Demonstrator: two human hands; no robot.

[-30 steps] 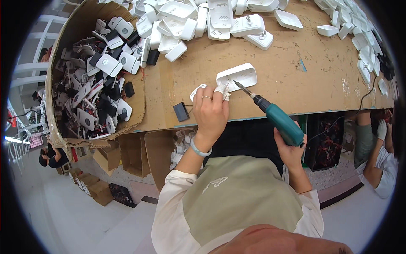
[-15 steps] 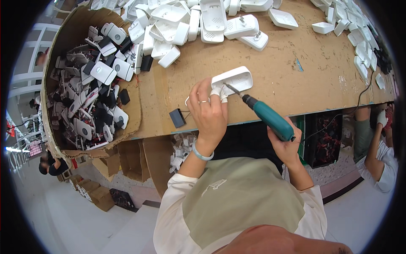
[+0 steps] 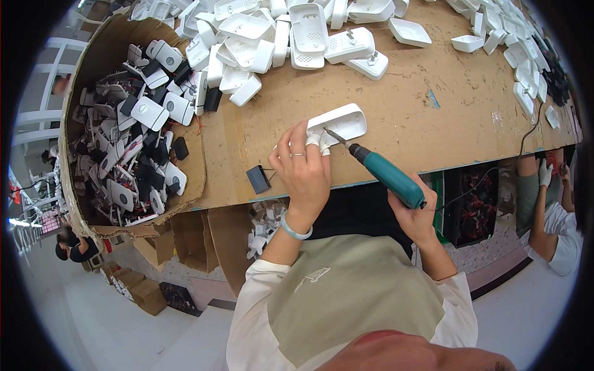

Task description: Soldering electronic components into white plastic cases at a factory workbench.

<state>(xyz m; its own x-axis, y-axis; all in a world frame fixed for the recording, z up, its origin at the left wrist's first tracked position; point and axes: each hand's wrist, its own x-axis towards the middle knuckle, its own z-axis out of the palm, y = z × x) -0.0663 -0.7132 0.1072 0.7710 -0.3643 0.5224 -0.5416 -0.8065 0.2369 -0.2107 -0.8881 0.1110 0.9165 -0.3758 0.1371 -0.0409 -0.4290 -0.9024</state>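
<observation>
Centre: right hand [image 3: 416, 216] clasps electric screwdriver [image 3: 390, 176], whose slanted bit could slip; left hand [image 3: 304, 173] touches plastic housing [image 3: 351, 125], grip unclear.

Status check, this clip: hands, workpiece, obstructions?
Right hand grips green power driver. Left hand on white casing, bit tip inside it. Dark block left of left hand.

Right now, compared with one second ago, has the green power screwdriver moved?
Yes: the green power screwdriver has shifted to the left, judged against the blue mark on the cardboard tabletop.
</observation>
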